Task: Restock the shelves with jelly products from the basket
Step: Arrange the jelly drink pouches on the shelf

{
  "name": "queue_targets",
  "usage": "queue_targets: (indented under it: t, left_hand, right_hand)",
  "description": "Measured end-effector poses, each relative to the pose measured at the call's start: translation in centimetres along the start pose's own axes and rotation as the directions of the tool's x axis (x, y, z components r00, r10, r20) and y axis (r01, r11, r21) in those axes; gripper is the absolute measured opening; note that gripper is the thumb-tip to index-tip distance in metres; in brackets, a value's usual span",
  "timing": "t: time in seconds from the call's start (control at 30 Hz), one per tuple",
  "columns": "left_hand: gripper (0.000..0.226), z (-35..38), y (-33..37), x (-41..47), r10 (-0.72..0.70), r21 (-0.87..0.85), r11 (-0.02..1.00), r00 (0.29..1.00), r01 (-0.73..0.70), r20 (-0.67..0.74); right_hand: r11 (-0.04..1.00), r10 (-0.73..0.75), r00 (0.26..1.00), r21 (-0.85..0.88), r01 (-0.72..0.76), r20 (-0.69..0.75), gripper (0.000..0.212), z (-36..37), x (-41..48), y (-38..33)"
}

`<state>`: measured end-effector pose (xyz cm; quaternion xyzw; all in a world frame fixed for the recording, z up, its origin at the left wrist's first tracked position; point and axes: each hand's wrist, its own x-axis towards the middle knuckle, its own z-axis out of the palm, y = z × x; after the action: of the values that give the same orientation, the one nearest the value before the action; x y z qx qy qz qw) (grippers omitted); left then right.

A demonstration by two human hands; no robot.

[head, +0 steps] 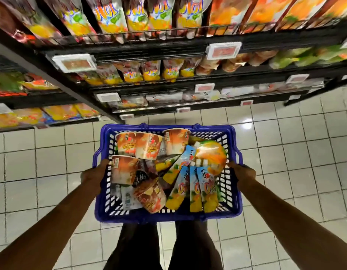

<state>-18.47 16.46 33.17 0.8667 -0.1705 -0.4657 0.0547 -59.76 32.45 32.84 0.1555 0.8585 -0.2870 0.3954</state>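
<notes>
I carry a blue plastic basket in front of my legs, above the tiled floor. My left hand grips its left rim and my right hand grips its right rim. Inside lie several orange-brown jelly cups on the left, several blue and yellow jelly pouches on the right, and a round orange bag at the back right. The black shelves ahead hold rows of similar pouches and bags.
White price tags hang on the shelf edges. A second shelf unit with yellow packs stands at the left. White tiled floor spreads under and to the right of the basket.
</notes>
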Motion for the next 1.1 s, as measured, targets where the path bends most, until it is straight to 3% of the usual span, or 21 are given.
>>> queue_targets:
  t: [0.17,0.4,0.53,0.77,0.9,1.1]
  left_hand:
    - [0.076,5.3,-1.5,4.7,-0.033,-0.062,0.998,0.999,0.033,-0.003]
    - [0.052,11.3,-4.7,12.3,-0.047,-0.174,0.983,0.998,0.053,0.039]
    - [0.057,14.5,-6.3,17.1,-0.038,-0.218,0.975,0.997,0.052,0.071]
    - [0.062,18.6,-7.3,23.7,-0.045,-0.215,0.975,0.999,0.050,0.031]
    - [0.051,20.0,-7.2,26.5,-0.055,-0.220,0.974,0.998,0.055,0.006]
    - [0.053,21.5,-7.3,29.8,-0.069,-0.167,0.984,0.998,0.068,-0.004]
  right_hand:
    - [0.999,-0.009,0.998,-0.051,0.012,0.064,0.022,4.0,8.1,-1.0]
    - [0.997,-0.036,0.993,-0.061,0.043,0.113,0.022,10.1,16.3,0.0]
    - [0.995,-0.055,0.992,-0.073,0.064,0.116,0.023,13.9,20.4,1.2]
    - [0.997,-0.042,0.989,-0.060,0.051,0.143,0.029,18.5,25.7,3.9]
    - [0.998,-0.035,0.991,-0.039,0.040,0.130,0.038,20.4,27.8,5.3]
    - [0.999,-0.025,0.995,-0.020,0.027,0.101,0.054,22.3,30.3,6.6]
